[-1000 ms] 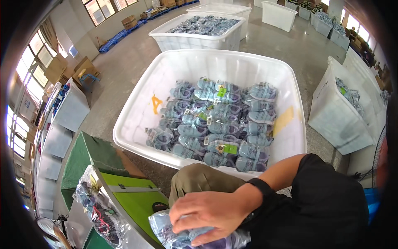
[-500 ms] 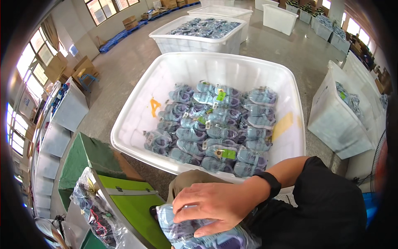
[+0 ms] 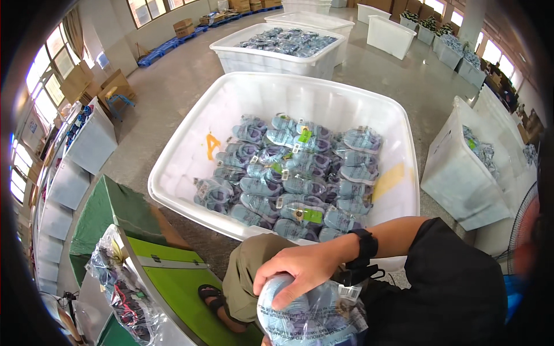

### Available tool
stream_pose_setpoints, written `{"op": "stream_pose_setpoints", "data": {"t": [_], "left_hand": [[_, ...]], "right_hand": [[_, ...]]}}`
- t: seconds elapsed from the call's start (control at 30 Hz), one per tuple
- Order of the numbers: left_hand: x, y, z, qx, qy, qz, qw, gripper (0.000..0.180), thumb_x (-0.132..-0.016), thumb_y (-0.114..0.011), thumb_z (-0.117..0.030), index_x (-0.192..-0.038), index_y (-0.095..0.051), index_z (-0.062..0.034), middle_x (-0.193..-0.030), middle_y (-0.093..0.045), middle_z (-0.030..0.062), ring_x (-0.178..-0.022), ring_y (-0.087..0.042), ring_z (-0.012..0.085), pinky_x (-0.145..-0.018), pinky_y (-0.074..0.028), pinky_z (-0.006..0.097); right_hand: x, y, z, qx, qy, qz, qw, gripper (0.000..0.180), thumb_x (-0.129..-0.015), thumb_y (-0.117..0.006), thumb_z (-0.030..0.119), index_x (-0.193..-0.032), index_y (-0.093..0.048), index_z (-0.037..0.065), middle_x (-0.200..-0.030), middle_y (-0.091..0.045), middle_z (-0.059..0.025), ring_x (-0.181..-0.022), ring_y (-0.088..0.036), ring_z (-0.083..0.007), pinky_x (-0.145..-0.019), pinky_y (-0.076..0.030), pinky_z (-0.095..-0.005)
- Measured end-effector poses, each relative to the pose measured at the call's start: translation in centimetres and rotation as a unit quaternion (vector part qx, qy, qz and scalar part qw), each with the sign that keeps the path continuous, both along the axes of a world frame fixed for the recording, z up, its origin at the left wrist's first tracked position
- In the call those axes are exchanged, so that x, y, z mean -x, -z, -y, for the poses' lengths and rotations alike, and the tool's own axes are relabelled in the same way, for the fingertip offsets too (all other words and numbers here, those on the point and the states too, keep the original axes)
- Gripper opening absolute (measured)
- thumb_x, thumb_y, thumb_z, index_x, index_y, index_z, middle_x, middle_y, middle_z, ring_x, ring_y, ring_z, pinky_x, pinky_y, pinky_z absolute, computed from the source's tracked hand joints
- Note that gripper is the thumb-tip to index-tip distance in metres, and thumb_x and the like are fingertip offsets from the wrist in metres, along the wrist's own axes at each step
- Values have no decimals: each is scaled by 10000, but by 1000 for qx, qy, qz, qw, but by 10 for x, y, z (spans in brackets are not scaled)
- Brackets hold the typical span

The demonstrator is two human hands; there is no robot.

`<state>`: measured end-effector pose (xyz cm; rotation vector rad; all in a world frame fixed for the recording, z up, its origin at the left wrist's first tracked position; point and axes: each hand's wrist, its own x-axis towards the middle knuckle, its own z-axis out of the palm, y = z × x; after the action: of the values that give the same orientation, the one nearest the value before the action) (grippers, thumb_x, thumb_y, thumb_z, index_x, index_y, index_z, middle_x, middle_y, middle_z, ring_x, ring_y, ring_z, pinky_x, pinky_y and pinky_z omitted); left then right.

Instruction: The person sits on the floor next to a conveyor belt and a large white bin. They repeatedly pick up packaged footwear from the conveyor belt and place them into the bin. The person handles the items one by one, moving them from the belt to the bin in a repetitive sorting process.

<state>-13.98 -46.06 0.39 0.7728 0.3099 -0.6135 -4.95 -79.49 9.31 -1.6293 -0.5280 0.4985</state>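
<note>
Grey concrete floor (image 3: 173, 98), white plastic tubs (image 3: 190, 173), cardboard boxes (image 3: 183, 26)

Right hand (image 3: 300, 271) grips bagged shoes (image 3: 311, 314) on lap; white bin (image 3: 190, 150) ahead.

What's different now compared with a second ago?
The right hand still presses on the clear bag of blue shoes in the lap, but its fingers have shifted from pointing left to curling down over the bag's top. The big white bin of bagged shoes looks unchanged. The left hand stays out of view.
</note>
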Motion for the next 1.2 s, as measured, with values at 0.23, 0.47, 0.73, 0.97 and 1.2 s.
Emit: {"op": "stream_pose_setpoints", "data": {"t": [0.23, 0.47, 0.73, 0.97, 1.2], "left_hand": [[8, 5, 0, 11, 22, -12, 1000, 536, -1128, -513, -387, -1488, -570, 5, -1440, -631, 155, -1291, -602, 293, -1092, -468, 455], [13, 2, 9, 54, 56, -15, 997, 542, -1137, -507, -382, -1505, -559, 14, -1478, -618, 170, -1342, -589, 305, -1132, -453, 464], [-35, -33, -7, 47, 69, 204, 975, 702, -1106, -513, -516, -1570, -488, 11, -1372, -642, 173, -1198, -644, 278, -989, -532, 405], [-44, -14, -43, -18, -66, 133, 989, 597, -1121, -518, -461, -1506, -562, -7, -1242, -678, 122, -1111, -646, 257, -949, -535, 412], [-43, 1, -36, -33, -40, 28, 998, 512, -1117, -565, -389, -1463, -598, -13, -1186, -702, 96, -1054, -669, 249, -926, -547, 389]], "right_hand": [[13, -6, 7, 30, 56, 49, 997, 590, -1029, -726, 405, -1428, -575, -2, -1288, -709, -166, -1143, -698, -275, -956, -542, -375], [7, -2, 7, -12, 54, 1, 998, 484, -1019, -725, 364, -1300, -671, -26, -1191, -747, -172, -1115, -707, -260, -972, -536, -371], [15, -2, 134, -38, 436, 36, 899, 378, -1083, -679, 342, -1337, -698, 62, -1166, -737, 13, -1021, -653, -46, -835, -546, -253], [64, 84, 241, -50, 659, -94, 745, 357, -1070, -697, 332, -1338, -690, 97, -1122, -722, 54, -950, -659, -38, -734, -537, -230], [152, 174, 260, 511, 412, -133, 743, 359, -943, -788, 338, -1187, -743, 78, -1141, -705, -98, -1062, -674, -258, -889, -568, -390]]}}
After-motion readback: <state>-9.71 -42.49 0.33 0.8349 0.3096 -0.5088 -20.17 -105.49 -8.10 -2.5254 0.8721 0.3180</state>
